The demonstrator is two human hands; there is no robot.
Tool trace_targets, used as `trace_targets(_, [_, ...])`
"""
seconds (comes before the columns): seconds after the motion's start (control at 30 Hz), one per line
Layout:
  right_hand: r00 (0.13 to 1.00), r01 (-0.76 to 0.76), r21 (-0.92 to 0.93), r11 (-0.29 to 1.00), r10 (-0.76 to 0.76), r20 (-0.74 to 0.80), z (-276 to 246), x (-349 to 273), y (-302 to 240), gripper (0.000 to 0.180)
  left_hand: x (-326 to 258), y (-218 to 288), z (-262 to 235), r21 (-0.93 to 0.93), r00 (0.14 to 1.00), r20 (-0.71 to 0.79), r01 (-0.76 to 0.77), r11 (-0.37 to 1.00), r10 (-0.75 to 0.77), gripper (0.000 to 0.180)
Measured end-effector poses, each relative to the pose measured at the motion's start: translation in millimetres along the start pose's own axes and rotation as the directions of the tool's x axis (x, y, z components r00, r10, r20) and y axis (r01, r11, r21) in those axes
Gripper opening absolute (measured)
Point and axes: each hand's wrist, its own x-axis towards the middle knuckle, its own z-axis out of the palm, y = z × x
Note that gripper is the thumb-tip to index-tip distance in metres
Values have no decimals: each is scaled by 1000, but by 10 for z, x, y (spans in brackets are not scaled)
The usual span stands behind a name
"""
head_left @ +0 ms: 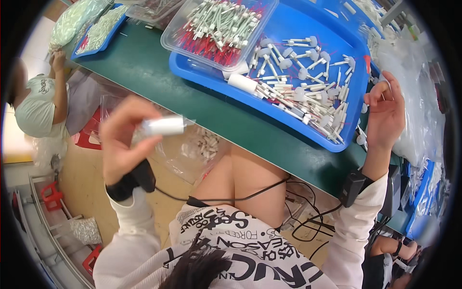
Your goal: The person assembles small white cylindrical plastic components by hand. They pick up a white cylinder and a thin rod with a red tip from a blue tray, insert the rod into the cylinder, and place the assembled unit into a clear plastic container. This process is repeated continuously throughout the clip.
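Note:
My left hand (126, 137) is raised past the table's near edge. Its thumb and fingers pinch a short white cylinder (169, 125) with a thin clear film at its end. Beside the right end of a blue tray (315, 21) is my right hand (388, 113), fingers bent but apart, with nothing visible between them. Many small white stick-like parts (301, 94), some with translucent caps and red wires, lie loose in the tray. Another white cylinder (242, 83) rests near the tray's front rim. Each wrist wears a black strap with a box on it.
A clear plastic box (169, 41) of bundled red-and-white parts sits over the tray's left end on the green table (144, 72). Farther left stands a smaller blue tray (100, 36). Another person (42, 103) is at the left. A black cable (221, 198) crosses my lap.

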Motion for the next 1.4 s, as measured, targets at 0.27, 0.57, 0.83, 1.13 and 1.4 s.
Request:
trace_targets(0.27, [998,57,-288,956,-48,41,113,1,166,13,-1242,-1857,739,625,760,124,440,645,-638,52])
trace_targets(0.57, [840,539,-731,419,-204,503,238,-60,132,24,-203,-425,52,309,697,575,299,903,-428,32])
trace_targets(0.83, [863,496,-800,338,-92,497,271,-73,101,16,1092,587,808,300,924,258,-355,885,283,18])
trace_targets(1.13, [858,502,-801,326,-70,509,264,-82,137,8,1615,286,1399,627,914,360,-385,678,186,21])
trace_targets(1.4, [941,337,-715,612,-220,256,235,18,105,17,1686,334,1169,176,967,186,-207,962,174,18])
